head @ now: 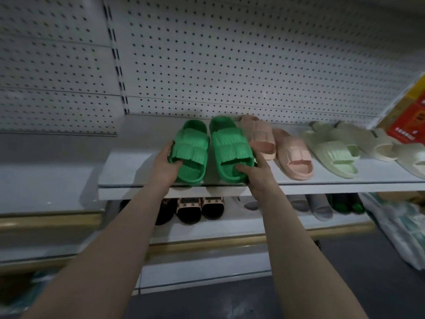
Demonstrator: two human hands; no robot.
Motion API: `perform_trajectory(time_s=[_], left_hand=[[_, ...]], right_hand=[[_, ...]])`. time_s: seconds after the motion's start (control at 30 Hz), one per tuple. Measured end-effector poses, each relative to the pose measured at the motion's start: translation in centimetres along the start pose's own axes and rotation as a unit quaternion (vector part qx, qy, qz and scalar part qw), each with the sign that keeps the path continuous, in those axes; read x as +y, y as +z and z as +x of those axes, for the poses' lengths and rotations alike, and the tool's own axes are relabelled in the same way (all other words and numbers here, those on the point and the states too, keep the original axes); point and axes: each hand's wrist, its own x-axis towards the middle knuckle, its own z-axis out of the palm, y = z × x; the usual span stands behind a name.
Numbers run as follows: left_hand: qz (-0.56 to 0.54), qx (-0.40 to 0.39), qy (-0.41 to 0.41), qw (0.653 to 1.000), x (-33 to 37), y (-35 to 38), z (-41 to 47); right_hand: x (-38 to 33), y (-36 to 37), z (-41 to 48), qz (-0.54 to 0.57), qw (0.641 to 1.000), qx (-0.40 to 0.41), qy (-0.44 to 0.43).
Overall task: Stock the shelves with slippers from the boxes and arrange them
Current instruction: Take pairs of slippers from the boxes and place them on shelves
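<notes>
Two bright green slippers lie side by side on the white upper shelf (128, 162), heels toward me. My left hand (164, 165) grips the heel end of the left green slipper (192, 148), thumb inside its opening. My right hand (256, 174) grips the heel end of the right green slipper (230, 143), thumb on its footbed. To their right stand a pink pair (292, 155), a pale green slipper (333, 153) and cream slippers (377, 143).
The lower shelf (230, 229) holds black-and-pink slippers (197, 208), grey slippers (319, 207) and a dark green pair (345, 203). A red and yellow box (411, 116) stands at the upper shelf's right end. Plastic-wrapped packs (404, 229) lie at the right. Pegboard (230, 54) backs the shelves.
</notes>
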Motion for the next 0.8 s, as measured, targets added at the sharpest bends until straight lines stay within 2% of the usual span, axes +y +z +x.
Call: perform_trajectory(time_s=[0.07,0.2,0.53,0.67,0.8], left_hand=[[0.072,0.002,0.005,0.997,0.2,-1.9,0.8],[0.143,-0.003,0.003,0.99,-0.2,-5.7,3.3],[0.217,0.002,0.043,0.975,-0.3,-7.4,6.2],[0.245,0.033,0.071,0.966,0.1,-6.4,6.3],[0.242,0.05,0.127,0.961,0.4,-5.4,6.4]], right_hand=[[0.2,1.5,0.5,-0.003,1.0,0.0,0.003],[0.7,3.6,1.5,-0.023,1.0,0.01,0.014],[0.1,5.8,3.0,-0.078,0.995,0.058,0.016],[-0.4,5.5,3.3,-0.074,0.994,0.076,0.03],[-0.1,4.7,3.3,-0.15,0.984,0.085,0.034]])
